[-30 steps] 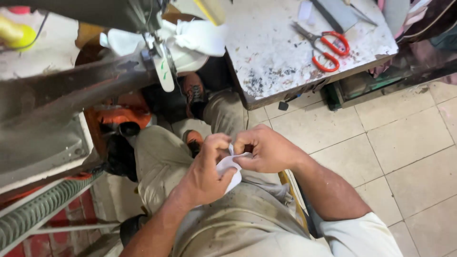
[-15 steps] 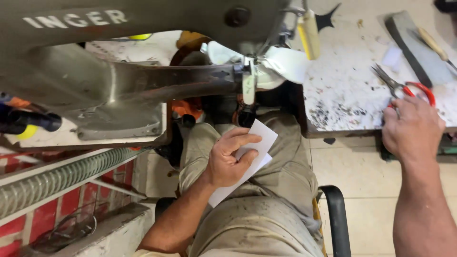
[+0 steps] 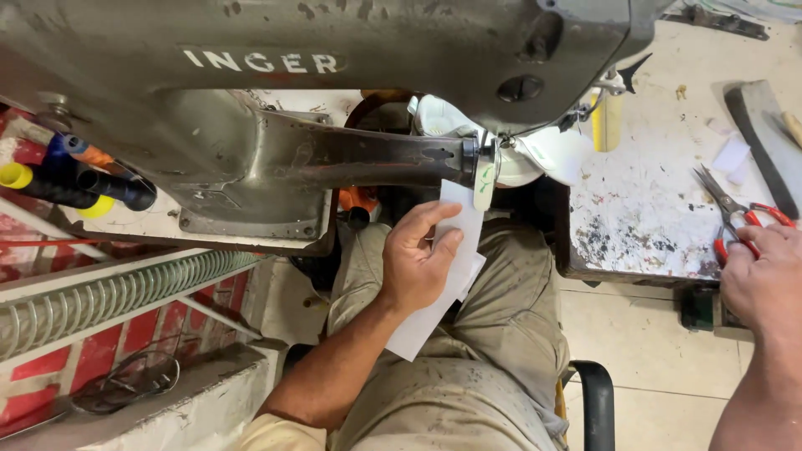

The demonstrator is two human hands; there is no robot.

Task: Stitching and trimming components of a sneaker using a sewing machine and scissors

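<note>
The left hand point(image 3: 415, 266) is curled around one white strip of material point(image 3: 443, 280), thumb on top and fingers point(image 3: 443, 248) wrapped over its near edge, holding it above the lap. The strip's long axis runs on a slant: its upper end points up toward the tip of the sewing machine arm point(image 3: 368, 159), and its lower end points down toward the left forearm and the thigh. There seems to be a second layer showing just past the fingers, though I cannot tell whether it is a fold or a separate piece.

The right hand point(image 3: 764, 280) lies far off to the right, at the edge of the work table point(image 3: 652, 209), resting on the handles of one pair of red-handled scissors point(image 3: 731, 215). Its fingers are bent over the handles, but I cannot tell whether they are through the loops or gripping. The scissor blades point away from that hand, up and to the left across the stained tabletop.

Above the left hand hangs one grey machine head point(image 3: 334, 42). Just beyond the strip's upper end sits one white shoe point(image 3: 518, 154). Below both hands are khaki trousers point(image 3: 468, 384) and one black chair arm point(image 3: 597, 401). Left of the left hand are a coiled spring point(image 3: 117, 288) and two yellow-tipped dark spools point(image 3: 75, 188).
</note>
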